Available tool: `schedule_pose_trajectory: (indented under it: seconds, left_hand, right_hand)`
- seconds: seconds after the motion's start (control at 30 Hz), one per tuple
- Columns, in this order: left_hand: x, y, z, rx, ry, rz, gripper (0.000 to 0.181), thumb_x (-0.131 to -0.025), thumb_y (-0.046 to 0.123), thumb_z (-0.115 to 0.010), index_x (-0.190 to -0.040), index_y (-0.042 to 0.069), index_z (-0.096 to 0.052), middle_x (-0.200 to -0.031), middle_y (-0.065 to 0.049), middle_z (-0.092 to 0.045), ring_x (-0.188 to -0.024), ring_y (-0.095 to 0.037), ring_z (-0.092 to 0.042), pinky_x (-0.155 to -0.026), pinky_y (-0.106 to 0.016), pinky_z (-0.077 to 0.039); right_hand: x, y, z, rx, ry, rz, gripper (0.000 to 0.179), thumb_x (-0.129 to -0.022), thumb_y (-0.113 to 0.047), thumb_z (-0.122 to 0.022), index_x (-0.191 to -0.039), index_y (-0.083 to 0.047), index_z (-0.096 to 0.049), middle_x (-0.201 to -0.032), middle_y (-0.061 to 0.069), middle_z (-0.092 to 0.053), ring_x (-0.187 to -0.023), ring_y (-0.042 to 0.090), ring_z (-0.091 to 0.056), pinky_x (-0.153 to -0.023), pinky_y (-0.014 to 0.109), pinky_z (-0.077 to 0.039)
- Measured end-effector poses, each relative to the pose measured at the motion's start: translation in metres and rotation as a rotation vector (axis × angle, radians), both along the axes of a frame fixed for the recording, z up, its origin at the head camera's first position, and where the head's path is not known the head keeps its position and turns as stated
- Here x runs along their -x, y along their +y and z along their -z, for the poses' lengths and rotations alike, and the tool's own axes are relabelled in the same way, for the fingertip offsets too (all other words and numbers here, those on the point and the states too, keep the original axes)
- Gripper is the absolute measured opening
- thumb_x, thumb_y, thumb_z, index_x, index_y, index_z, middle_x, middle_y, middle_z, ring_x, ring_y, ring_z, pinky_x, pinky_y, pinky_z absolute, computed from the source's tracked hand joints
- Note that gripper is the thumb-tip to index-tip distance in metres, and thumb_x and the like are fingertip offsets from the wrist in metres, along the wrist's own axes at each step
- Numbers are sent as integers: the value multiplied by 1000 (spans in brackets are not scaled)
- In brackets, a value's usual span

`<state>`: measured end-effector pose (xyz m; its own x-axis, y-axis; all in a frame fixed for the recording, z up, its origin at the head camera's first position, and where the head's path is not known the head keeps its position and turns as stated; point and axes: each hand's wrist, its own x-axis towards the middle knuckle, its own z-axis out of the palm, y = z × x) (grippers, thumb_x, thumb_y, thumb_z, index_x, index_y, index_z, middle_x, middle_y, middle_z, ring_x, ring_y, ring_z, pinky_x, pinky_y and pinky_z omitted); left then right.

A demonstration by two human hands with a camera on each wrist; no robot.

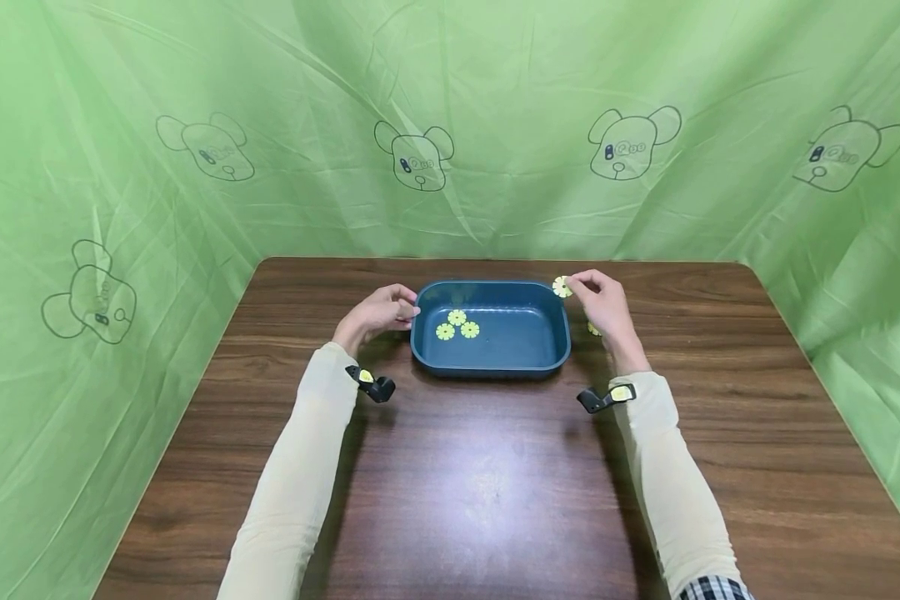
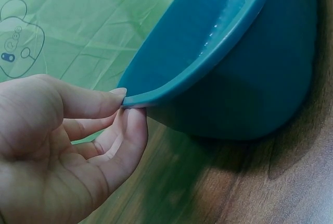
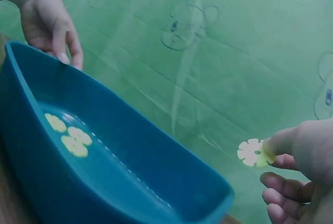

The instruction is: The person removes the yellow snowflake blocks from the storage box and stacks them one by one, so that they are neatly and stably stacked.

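A blue rectangular basin (image 1: 487, 367) stands on the table, with three yellow flower-shaped discs (image 1: 469, 330) lying on the left part of its floor. My left hand (image 1: 377, 315) pinches the basin's left rim between thumb and fingers, seen closely at the rim (image 2: 156, 96) in the left wrist view. Between thumb and forefinger my right hand (image 1: 603, 308) holds another yellow flower-shaped disc (image 3: 255, 152), notched round its edge and with a small hole in the middle. That disc is up at the basin's far right corner. One more yellow disc (image 1: 594, 329) lies on the table, partly hidden under the right hand.
The brown wood-grain table (image 1: 487, 492) stretches out round the basin. A green curtain (image 1: 495, 100) with printed bear heads encloses the back and both sides. Black camera straps (image 1: 371, 383) sit on both wrists.
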<state>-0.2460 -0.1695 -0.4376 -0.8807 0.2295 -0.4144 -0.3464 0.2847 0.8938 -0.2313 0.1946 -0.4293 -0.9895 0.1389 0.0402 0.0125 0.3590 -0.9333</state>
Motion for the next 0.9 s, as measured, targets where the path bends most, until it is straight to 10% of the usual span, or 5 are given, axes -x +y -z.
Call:
schedule_pose_trajectory:
  seconds: [0.4, 0.9]
  left_hand:
    - [-1, 0, -2, -7, -5, -3, 34, -93, 1, -55, -124, -2, -42, -96, -7, -51, -77, -13, -54, -101, -49, -44]
    - [0, 0, 0, -7, 0, 5, 33, -94, 1, -54, -124, -1, -42, -94, -7, -50, -76, -13, -54, -102, -50, -43]
  right_hand:
    - [-7, 44, 21, -31, -69, 100, 38, -93, -34, -62, -111, -1, -63, -83, -13, -56, -83, 6, -52, -71, 18, -41]
    - [-13, 68, 48, -276, -183, 132, 40, -95, -38, -55, -109, -2, -65, -111, 15, -61, -95, 25, -49, -76, 28, -38]
